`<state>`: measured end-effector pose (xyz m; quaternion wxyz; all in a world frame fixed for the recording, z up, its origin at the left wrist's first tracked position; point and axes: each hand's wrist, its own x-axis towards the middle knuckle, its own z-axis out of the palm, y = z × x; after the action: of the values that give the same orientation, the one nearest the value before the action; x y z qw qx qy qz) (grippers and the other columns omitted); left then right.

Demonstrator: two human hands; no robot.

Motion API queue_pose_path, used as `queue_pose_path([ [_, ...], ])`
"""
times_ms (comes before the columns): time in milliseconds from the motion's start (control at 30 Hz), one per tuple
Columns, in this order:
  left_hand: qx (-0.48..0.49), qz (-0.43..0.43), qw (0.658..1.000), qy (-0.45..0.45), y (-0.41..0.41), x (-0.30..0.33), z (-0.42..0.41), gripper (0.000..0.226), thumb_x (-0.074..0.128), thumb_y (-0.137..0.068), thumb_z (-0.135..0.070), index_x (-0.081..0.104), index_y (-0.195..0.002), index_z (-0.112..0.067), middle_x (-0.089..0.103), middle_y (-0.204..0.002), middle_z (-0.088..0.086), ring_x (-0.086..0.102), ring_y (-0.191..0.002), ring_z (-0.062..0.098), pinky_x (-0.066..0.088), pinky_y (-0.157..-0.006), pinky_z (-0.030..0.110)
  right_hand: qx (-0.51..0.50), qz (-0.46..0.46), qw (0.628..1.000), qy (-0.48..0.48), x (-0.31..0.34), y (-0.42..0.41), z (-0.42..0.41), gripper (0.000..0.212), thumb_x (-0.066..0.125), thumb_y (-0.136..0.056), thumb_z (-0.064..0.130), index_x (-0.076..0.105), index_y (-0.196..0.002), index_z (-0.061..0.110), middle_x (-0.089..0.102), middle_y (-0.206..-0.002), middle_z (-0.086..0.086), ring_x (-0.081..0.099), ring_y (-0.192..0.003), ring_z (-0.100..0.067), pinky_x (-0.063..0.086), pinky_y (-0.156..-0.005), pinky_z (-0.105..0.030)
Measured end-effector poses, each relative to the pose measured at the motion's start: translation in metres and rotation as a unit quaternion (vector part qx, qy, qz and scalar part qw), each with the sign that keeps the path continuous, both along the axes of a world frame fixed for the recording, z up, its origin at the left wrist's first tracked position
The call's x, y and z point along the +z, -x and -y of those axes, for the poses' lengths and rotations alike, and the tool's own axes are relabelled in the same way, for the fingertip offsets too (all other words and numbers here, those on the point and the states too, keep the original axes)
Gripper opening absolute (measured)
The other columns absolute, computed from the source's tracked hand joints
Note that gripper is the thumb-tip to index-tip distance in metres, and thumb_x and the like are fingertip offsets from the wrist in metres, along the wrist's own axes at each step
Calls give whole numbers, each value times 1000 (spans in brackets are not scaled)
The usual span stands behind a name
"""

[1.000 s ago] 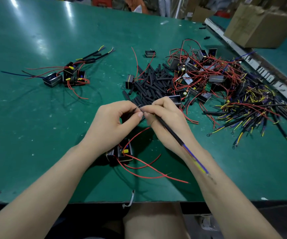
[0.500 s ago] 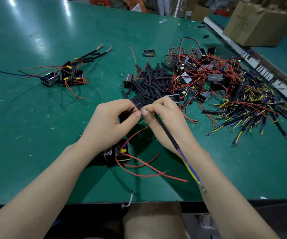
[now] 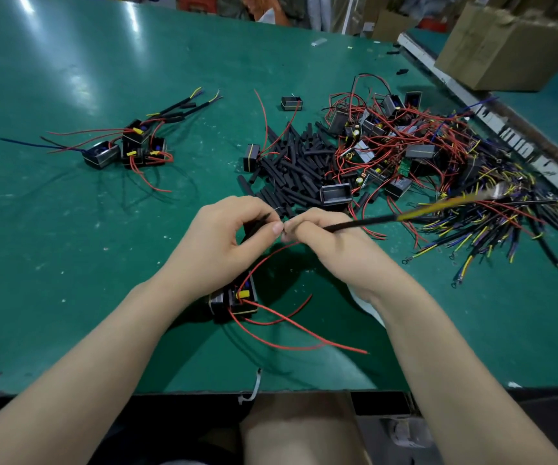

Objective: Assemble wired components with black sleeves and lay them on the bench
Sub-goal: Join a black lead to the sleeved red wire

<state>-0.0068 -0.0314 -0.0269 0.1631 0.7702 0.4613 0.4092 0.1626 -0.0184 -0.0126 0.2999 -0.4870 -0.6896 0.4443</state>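
A wide green bench top (image 3: 69, 229) fills most of the view, its surface scuffed with pale specks and streaked by glare from overhead lights. At the far right a cardboard box (image 3: 505, 48) sits past a pale rail (image 3: 438, 72) — another box (image 3: 389, 25) stands behind. Beyond the far edge lies blurred clutter — orange and grey shapes.

Single head-worn cam, wide-angle, looked forward and down over the green bench (image 3: 69, 229) from its near edge. Close in on both hands at frame centre; the far bench edge sat at top. No second view.
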Motion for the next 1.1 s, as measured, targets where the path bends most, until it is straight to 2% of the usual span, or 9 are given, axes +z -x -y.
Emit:
queue_pose_path([
  [67, -27, 46, 998, 33, -1, 0, 2, 12, 58, -86, -22, 66, -83, -13, 61, -75, -10, 52, -71, -1, 39, -70, 12, 41, -56, 996, 48, 4, -7, 0, 27, 51, -77, 24, 72, -63, 33, 71, -76, 16, 63, -81, 7, 44, -73, -14],
  [133, -40, 100, 991, 82, -2, 1, 2, 11, 58, -86, -22, 63, -80, -16, 60, -71, -9, 51, -68, -2, 40, -69, 14, 76, -56, 994, 49, 3, -11, 1, 28, 55, -86, 24, 74, -70, 37, 72, -80, 17, 64, -82, 6, 44, -72, -18],
  [267, -37, 159, 977, 134, -1, 3, 0, 12, 57, -84, -22, 62, -76, -14, 59, -66, -7, 50, -65, 3, 40, -67, 16, 64, -38, 995, -72, 0, -10, 2, 19, 59, -92, 29, 71, -79, 36, 69, -80, 16, 60, -77, 5, 42, -71, -9],
  [400, -31, 199, 966, 164, -2, 4, 1, 12, 57, -82, -24, 63, -76, -15, 59, -64, -3, 48, -62, 6, 39, -63, 16, -16, 47, 975, -217, -8, -7, -2, 10, 65, -90, 29, 67, -80, 30, 64, -80, 6, 56, -77, -2, 38, -72, -14],
  [500, -40, 238, 947, 212, -2, 7, 1, 11, 59, -83, -21, 64, -74, -16, 59, -61, -4, 45, -61, 13, 36, -57, 22, -35, 12, 953, -300, -7, -5, 0, 12, 68, -85, 21, 70, -93, 12, 62, -89, -2, 58, -81, -10, 40, -76, -15],
  [667, -81, 292, 908, 289, -2, 12, 3, 26, 47, -92, -2, 62, -73, -11, 56, -53, -6, 44, -45, -1, 33, -44, 8, 0, -27, 913, -408, -4, -2, 2, 11, 70, -82, -1, 72, -92, 0, 64, -92, -4, 60, -84, -10, 42, -82, -13],
  [867, -87, 333, 867, 360, -3, 10, 1, 25, 46, -92, -4, 61, -74, -10, 58, -54, -7, 49, -48, -1, 38, -48, 7, 35, 13, 900, -434, -7, -6, -1, 13, 70, -82, -1, 73, -94, 1, 69, -88, -8, 63, -81, -15, 50, -81, -22],
  [1000, -75, 297, 879, 366, -2, 8, 1, 16, 63, -78, -31, 70, -68, -21, 61, -61, -6, 44, -50, 6, 31, -45, 13, -3, 49, 896, -442, -9, -10, -3, 7, 73, -81, 10, 74, -86, 5, 70, -84, -3, 64, -79, -23, 51, -76, -38],
  [1100, -72, 291, 894, 333, 1, 5, 0, 16, 66, -74, -37, 72, -72, -22, 66, -70, -3, 46, -68, 19, 35, -63, 28, -42, 36, 936, -347, -8, -7, 1, 8, 71, -81, 20, 73, -83, 12, 65, -79, 8, 59, -81, -17, 47, -78, -29],
])
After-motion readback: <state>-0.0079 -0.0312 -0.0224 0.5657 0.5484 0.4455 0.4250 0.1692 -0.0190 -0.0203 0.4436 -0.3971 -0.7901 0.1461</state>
